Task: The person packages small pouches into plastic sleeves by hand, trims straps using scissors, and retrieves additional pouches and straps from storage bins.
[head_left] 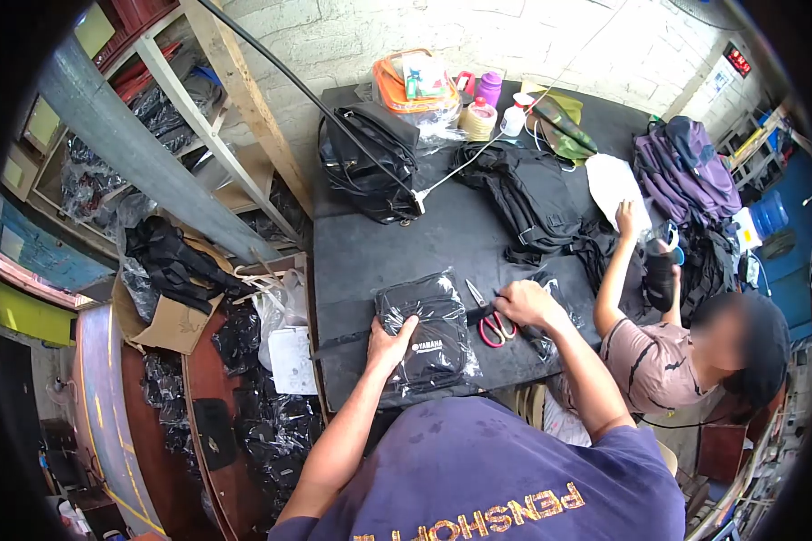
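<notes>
A black pouch [433,329] with a white YAMAHA mark lies in clear plastic wrap on the black table [352,243]. My left hand [391,345] rests on its left side, thumb on top and fingers around the edge. To the right of the pouch, my right hand [525,305] is closed over something I cannot make out, beside another plastic-wrapped dark item [543,344]. Scissors [495,328] with red and white handles lie between the pouch and my right hand, blades pointing away from me.
Black bags [368,162] and a black backpack [528,194] lie farther back, near an orange container [415,90] and bottles [488,88]. At the right a co-worker [663,356] holds white material [612,185]. An open cardboard box [176,316] stands left.
</notes>
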A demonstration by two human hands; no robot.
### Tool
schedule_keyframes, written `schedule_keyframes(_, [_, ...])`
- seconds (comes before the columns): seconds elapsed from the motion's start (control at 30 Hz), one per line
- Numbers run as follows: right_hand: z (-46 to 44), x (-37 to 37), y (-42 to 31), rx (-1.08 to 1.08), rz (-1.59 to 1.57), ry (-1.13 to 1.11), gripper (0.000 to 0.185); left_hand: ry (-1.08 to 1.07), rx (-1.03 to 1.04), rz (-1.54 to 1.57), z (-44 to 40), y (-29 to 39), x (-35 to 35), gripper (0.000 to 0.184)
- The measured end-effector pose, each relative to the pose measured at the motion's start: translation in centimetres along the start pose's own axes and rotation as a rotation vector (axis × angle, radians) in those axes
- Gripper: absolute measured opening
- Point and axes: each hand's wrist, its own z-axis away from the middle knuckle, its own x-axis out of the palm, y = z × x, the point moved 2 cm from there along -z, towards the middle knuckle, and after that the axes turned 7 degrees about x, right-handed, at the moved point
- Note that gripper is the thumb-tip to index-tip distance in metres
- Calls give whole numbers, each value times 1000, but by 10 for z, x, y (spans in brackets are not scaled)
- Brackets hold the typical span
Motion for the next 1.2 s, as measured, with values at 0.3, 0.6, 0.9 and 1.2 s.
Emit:
schedule_keyframes(0.3, [-9, 83, -119, -271, -36, -147, 32, -39, 35, 3, 8, -3, -3, 106])
schedule_keyframes(0.6, [-20, 96, -125, -169, -99, -131, 31, 176, 715, -958, 16, -45, -73, 43])
schedule_keyframes(0.9, [-10, 109, -118, -170, -153, -54, 32, -361, 220, -607, 28, 39, -94, 28])
schedule_keyframes(1.2, [4, 95, -131, -257, -286, -7, 30, -196, 441, -634, 24, 68, -35, 31])
